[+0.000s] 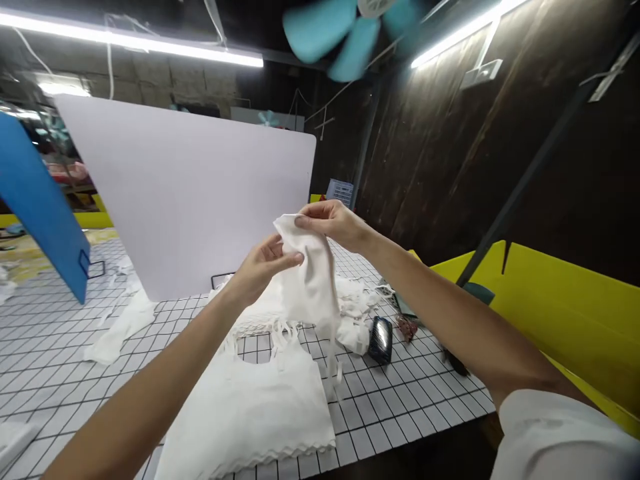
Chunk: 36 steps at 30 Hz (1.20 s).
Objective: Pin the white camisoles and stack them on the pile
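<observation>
I hold up a small white cloth piece [311, 280] above the table, with thin straps hanging from its lower edge. My left hand [263, 263] pinches its left side and my right hand [333, 223] grips its top edge. Below it a larger white garment piece [250, 407] with a scalloped hem lies flat on the white gridded table [400, 407]. More white cloth pieces [357, 300] are heaped just behind it.
A white board [185, 193] stands upright behind the cloth, a blue board [40, 207] at the left. A dark phone-like object [381, 339] and scissors [407, 327] lie right of the heap. A yellow panel [565, 313] borders the right side. White scraps [120, 327] lie left.
</observation>
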Tool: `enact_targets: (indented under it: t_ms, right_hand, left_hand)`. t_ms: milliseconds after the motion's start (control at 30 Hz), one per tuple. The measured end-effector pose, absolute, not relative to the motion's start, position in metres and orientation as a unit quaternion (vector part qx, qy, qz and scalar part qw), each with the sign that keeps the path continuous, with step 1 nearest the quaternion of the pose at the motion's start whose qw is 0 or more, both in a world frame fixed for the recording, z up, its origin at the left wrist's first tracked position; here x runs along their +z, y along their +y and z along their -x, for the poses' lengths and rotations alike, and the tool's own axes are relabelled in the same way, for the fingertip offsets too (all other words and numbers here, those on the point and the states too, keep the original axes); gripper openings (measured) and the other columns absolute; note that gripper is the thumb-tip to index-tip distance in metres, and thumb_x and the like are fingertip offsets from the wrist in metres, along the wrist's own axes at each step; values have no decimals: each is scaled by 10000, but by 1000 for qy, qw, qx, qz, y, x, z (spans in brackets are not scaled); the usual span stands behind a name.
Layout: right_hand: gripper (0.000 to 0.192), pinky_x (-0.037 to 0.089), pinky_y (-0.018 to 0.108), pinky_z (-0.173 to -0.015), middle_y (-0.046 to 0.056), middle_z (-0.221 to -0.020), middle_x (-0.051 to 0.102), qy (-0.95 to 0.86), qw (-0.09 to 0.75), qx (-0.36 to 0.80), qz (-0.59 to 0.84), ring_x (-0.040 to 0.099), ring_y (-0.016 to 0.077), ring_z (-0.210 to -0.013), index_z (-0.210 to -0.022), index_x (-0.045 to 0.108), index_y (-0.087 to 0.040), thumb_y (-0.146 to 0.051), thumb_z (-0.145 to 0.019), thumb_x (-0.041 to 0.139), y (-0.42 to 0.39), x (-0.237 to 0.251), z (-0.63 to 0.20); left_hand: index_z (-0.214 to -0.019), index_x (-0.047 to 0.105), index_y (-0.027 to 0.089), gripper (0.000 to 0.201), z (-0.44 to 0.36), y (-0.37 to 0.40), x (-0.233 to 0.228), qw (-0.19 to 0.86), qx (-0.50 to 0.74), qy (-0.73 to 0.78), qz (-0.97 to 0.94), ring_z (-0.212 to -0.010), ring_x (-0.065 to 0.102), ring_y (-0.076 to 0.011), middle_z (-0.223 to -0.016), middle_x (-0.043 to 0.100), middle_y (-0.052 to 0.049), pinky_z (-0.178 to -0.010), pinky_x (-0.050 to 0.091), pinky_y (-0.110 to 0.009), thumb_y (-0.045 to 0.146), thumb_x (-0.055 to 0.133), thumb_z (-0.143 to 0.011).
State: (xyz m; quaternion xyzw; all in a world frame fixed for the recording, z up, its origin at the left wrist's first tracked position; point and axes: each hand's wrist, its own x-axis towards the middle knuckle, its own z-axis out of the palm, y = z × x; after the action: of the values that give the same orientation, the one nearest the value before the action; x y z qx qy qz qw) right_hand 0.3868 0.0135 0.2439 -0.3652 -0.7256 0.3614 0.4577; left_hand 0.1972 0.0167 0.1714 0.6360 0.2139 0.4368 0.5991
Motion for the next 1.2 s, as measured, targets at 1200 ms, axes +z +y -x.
enact_targets:
  t_ms: [1200]
  right_hand:
    - [252,508,281,-684,65,-879,743,-648,363,491,455,657,191,-801,-935,791,-162,-315,-735,815,46,159,-346]
  left_hand:
    - [-747,707,136,286,-84,21,194,602,515,334,-511,-454,512,-91,-571,613,9,-415,405,-194,379,856,-724]
